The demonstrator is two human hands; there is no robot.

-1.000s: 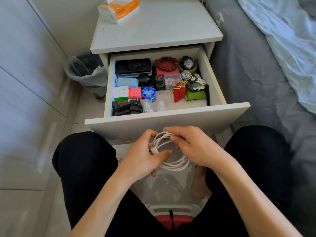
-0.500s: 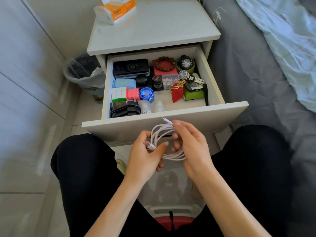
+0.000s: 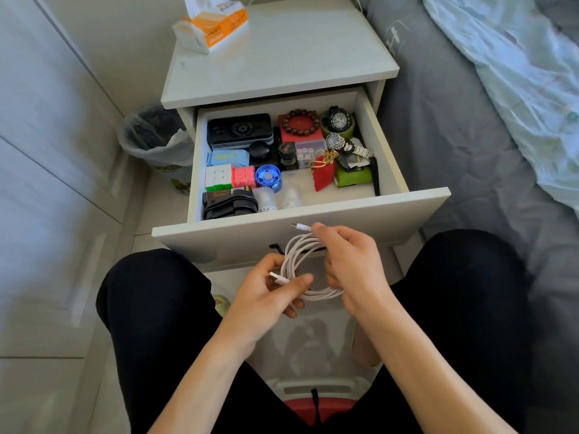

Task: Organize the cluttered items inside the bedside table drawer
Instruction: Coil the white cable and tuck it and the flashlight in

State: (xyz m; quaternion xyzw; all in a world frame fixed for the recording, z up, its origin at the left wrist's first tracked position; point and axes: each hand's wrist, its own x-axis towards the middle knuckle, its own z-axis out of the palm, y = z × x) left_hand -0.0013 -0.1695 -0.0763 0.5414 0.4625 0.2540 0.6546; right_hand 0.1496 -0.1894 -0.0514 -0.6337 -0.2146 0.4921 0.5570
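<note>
cable [image 3: 302,261]: white, coiled, held in front of the open drawer [image 3: 401,211], not in it | left hand [image 3: 266,296]: pinches coil near the USB plug | right hand [image 3: 351,264]: fingers curled round loops, small plug end poking free above | handling: likely light, limp, springy; grip across all loops so none unwinds

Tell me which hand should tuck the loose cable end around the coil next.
Right, probably. The right hand already pinches the free plug end of the white cable, while the left hand grips the coil and other plug, steadying it.
</note>
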